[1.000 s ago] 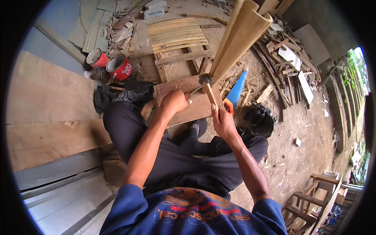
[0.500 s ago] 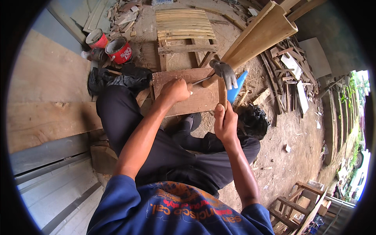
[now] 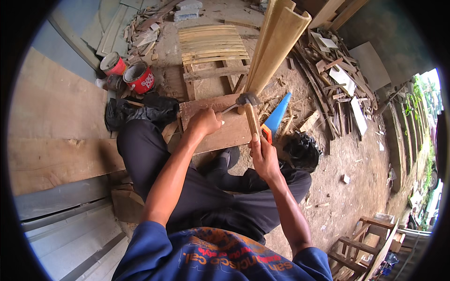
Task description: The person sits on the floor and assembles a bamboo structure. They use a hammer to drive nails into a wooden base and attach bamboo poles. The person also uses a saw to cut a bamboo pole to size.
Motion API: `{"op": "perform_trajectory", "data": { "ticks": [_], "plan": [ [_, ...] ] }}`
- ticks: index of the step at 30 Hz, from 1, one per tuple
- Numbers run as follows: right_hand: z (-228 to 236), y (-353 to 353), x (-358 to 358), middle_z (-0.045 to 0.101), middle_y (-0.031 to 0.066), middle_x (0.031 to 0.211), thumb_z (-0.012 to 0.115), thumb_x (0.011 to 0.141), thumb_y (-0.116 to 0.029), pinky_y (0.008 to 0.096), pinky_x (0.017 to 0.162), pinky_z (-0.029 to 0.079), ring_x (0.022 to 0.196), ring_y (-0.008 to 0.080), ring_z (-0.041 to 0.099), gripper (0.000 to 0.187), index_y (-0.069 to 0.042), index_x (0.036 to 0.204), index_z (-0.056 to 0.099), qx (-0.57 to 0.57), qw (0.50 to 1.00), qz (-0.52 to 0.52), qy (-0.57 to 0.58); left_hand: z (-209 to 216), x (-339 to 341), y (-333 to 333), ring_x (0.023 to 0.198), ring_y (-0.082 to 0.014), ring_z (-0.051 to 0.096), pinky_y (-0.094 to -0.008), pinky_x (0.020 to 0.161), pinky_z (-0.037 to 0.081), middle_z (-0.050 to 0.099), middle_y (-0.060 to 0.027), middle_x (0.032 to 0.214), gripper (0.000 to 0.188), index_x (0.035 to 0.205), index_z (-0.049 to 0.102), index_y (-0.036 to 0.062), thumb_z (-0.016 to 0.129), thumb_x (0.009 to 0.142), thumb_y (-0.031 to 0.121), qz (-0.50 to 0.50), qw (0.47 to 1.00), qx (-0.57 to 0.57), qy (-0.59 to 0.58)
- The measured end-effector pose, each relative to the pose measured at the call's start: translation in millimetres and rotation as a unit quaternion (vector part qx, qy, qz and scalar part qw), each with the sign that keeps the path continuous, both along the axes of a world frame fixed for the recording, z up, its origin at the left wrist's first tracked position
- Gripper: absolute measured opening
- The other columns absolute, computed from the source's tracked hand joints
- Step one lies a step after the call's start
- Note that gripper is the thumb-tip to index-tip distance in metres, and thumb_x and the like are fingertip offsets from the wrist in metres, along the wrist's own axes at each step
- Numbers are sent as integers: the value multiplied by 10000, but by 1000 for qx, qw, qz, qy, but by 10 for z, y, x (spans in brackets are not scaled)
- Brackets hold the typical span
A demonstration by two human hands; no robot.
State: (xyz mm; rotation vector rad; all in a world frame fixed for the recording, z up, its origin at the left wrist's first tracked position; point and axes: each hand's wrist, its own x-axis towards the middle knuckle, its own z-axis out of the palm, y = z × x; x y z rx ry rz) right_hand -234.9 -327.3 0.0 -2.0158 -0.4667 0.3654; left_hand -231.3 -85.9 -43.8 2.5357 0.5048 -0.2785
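My left hand (image 3: pixel 205 122) is closed round a tool with a thin metal shaft (image 3: pixel 229 108); the fist hides its handle. The shaft points toward the foot of a long, pale, curved length of wood (image 3: pixel 272 54), which rises away from a reddish-brown board (image 3: pixel 206 104). My right hand (image 3: pixel 265 158) grips the wooden handle of a hammer (image 3: pixel 252 121). Its dark metal head is close to the tip of the shaft and partly covers the wood's lower end; whether they touch I cannot tell. Just right of the hammer lies a handsaw (image 3: pixel 277 114) with a blue blade and orange handle.
Beyond the board stands a low slatted wooden frame (image 3: pixel 213 44). Red paint buckets (image 3: pixel 139 78) and black plastic (image 3: pixel 154 105) are at the left. Scrap wood (image 3: pixel 340 89) is heaped at the right, and a black bag (image 3: pixel 303 151) sits by my right knee.
The hammer has moved left and its head is lower, nearer the shaft's tip. The long wood stands more upright, its top further left. More of the saw shows.
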Motion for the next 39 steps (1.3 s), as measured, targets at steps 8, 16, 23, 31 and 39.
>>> {"op": "perform_trajectory", "data": {
  "ticks": [8,16,23,31,39],
  "plan": [
    [-253,3,-152,528,177,599,461,1028,-348,432,531,422,506,333,544,384,17,925,516,-19,996,-75,36,9,8,201,1033,-384,648,-443,904,511,679,-222,1078,494,1106,695,39,759,765,390,9,1000,4,12],
    [-345,-558,-282,400,-25,618,375,1057,-402,220,350,316,402,51,358,346,-75,1042,484,79,975,-185,97,337,-124,717,1055,-373,643,-421,905,500,664,-259,1103,590,1135,664,-1,814,694,361,-87,996,-9,11],
    [287,-91,116,453,-14,628,417,1054,-277,252,499,354,551,45,415,301,2,1024,527,228,960,-161,-16,446,-155,574,1046,-394,640,-436,905,503,668,-264,1076,570,1106,675,6,799,692,378,-84,996,-11,-11],
    [-56,-69,273,562,208,637,458,1028,-322,442,583,446,610,339,616,360,29,996,531,8,993,-105,-44,391,-113,604,1023,-388,653,-435,895,512,677,-257,1051,521,1096,682,6,808,686,303,-53,998,-16,-9],
    [-223,-149,251,555,188,631,427,1035,-344,445,581,445,608,353,608,388,25,958,521,-46,996,-71,-37,458,-131,477,1024,-387,649,-434,890,520,681,-238,1057,522,1116,675,7,773,705,313,-51,997,47,24]
  ]
}}
